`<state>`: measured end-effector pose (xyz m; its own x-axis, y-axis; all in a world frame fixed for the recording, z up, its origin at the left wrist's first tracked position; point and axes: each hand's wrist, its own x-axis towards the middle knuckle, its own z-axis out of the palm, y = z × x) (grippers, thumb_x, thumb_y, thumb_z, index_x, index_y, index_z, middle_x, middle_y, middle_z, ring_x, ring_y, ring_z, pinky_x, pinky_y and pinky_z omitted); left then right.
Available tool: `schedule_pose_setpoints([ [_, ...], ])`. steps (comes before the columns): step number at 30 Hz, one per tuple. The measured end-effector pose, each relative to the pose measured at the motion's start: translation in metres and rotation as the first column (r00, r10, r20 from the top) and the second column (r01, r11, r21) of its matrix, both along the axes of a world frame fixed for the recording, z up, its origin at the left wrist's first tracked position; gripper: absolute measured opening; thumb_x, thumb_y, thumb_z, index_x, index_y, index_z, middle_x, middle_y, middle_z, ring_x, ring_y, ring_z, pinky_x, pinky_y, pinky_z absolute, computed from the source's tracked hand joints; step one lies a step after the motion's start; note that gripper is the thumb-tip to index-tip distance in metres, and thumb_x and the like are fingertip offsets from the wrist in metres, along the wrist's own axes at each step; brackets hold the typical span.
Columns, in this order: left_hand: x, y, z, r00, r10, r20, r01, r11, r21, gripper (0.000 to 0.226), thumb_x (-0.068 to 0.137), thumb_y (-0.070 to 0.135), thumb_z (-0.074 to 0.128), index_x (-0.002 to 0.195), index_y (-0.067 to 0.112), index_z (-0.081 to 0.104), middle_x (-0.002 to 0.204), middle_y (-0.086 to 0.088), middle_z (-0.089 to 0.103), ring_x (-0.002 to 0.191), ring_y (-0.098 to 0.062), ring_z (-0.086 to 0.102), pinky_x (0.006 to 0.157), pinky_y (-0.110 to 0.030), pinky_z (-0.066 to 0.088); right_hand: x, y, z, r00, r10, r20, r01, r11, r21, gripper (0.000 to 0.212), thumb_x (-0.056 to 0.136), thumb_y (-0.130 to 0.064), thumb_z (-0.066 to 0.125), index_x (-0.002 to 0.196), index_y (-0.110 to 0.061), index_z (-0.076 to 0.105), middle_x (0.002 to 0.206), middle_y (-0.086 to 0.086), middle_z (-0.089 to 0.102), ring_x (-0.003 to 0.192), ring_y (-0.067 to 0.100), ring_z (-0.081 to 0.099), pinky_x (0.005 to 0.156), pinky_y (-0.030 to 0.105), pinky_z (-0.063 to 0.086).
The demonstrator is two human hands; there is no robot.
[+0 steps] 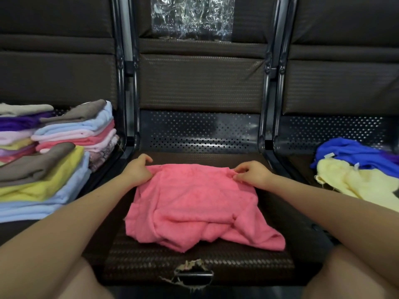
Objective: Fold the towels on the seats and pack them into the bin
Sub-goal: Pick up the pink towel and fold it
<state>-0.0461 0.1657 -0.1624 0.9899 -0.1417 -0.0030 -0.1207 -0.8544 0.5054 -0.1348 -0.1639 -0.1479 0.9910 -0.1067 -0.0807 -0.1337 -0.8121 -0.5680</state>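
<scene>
With the left hand [138, 169] and right hand [252, 172] each pinching a far corner of the pink towel [194, 203] on the centre seat [194, 262], its bunched 6 o'clock edge may fold crooked.

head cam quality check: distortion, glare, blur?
Head view: wide-angle bowing bends the seat frame posts; glare on the plastic film and the perforated metal strip; dim overall, dark backrests; pink towel and both hands, left and right, reasonably sharp; forearms soft near the bottom corners.
</scene>
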Motion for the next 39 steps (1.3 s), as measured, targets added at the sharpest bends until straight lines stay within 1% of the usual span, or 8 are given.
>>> schedule_pose_setpoints([
  [5,0.002,0.006,-0.001,0.996,-0.014,-0.091,0.007,0.997,-0.072,0.021,0.081,0.011,0.068,0.102,0.016,0.069,0.106,-0.004,0.068,0.097,-0.017,0.061,0.087,-0.026,0.045,0.004,0.007,-0.006,0.997,-0.04,-0.062,0.037,0.999,-0.039,0.028,0.086,-0.024,0.069,0.109,-0.007,0.067,0.098,0.003,0.063,0.09,0.016,0.059,0.076,0.026,0.045],
  [9,-0.003,0.006,0.005,0.986,-0.004,-0.167,-0.022,0.988,-0.152,0.003,0.084,0.011,0.068,0.084,0.012,0.071,0.078,-0.003,0.064,0.078,-0.017,0.059,0.077,-0.029,0.048,0.001,0.006,-0.001,0.992,-0.075,-0.099,0.068,0.995,-0.073,0.033,0.095,-0.026,0.056,0.069,-0.007,0.061,0.069,0.004,0.056,0.064,0.016,0.051,0.055,0.027,0.039],
  [15,-0.02,0.013,0.019,0.988,0.06,-0.141,-0.085,0.981,-0.177,0.013,0.082,0.014,0.073,0.074,0.004,0.072,0.045,0.003,0.051,0.05,-0.015,0.043,0.051,-0.023,0.037,-0.016,0.003,0.022,0.988,-0.153,0.015,0.147,0.967,0.208,0.042,0.1,-0.026,0.048,0.066,-0.005,0.062,0.066,0.005,0.054,0.061,0.015,0.049,0.057,0.028,0.038],
  [21,-0.054,0.011,0.052,0.993,0.079,0.087,-0.045,0.94,-0.338,0.011,0.086,0.009,0.067,0.088,-0.001,0.071,0.08,-0.012,0.061,0.077,-0.019,0.051,0.058,-0.018,0.037,-0.053,-0.01,0.045,0.965,-0.256,0.057,0.204,0.87,0.449,0.028,0.096,-0.018,0.055,0.073,-0.005,0.06,0.065,0.007,0.052,0.06,0.017,0.05,0.058,0.026,0.045],
  [30,-0.091,0.01,0.12,0.951,0.198,0.237,0.058,0.638,-0.768,0.027,0.085,0.028,0.067,0.105,0.009,0.069,0.099,-0.007,0.069,0.088,-0.018,0.06,0.081,-0.033,0.049,-0.102,-0.011,0.093,0.926,-0.35,0.144,0.113,0.617,0.779,0.015,0.093,-0.018,0.06,0.082,-0.009,0.065,0.07,0.004,0.053,0.068,0.015,0.05,0.064,0.028,0.043],
  [32,-0.094,0.011,0.136,0.947,0.226,0.23,0.078,0.531,-0.844,0.027,0.088,0.018,0.065,0.109,0.002,0.067,0.083,0.0,0.068,0.074,-0.009,0.058,0.073,-0.026,0.049,-0.102,-0.011,0.111,0.908,-0.385,0.165,0.091,0.566,0.819,0.014,0.093,-0.018,0.059,0.083,-0.012,0.067,0.077,0.004,0.06,0.073,0.016,0.054,0.067,0.029,0.043],
  [35,-0.099,0.008,0.164,0.929,0.264,0.261,0.098,0.503,-0.859,0.013,0.091,0.008,0.059,0.102,0.005,0.065,0.051,0.013,0.057,0.043,0.005,0.046,0.044,-0.009,0.038,-0.093,-0.007,0.15,0.859,-0.456,0.234,0.053,0.533,0.844,0.018,0.091,-0.019,0.059,0.075,-0.012,0.064,0.076,0.004,0.061,0.072,0.016,0.053,0.065,0.029,0.04],
  [39,-0.097,0.01,0.225,0.912,0.275,0.303,0.155,0.453,-0.878,0.02,0.089,0.014,0.063,0.108,0.009,0.068,0.056,0.012,0.058,0.043,0.002,0.046,0.044,-0.016,0.04,-0.08,0.0,0.222,0.737,-0.556,0.383,-0.026,0.544,0.839,0.029,0.09,-0.019,0.06,0.061,-0.017,0.059,0.062,-0.005,0.057,0.068,0.013,0.05,0.061,0.027,0.041],
])
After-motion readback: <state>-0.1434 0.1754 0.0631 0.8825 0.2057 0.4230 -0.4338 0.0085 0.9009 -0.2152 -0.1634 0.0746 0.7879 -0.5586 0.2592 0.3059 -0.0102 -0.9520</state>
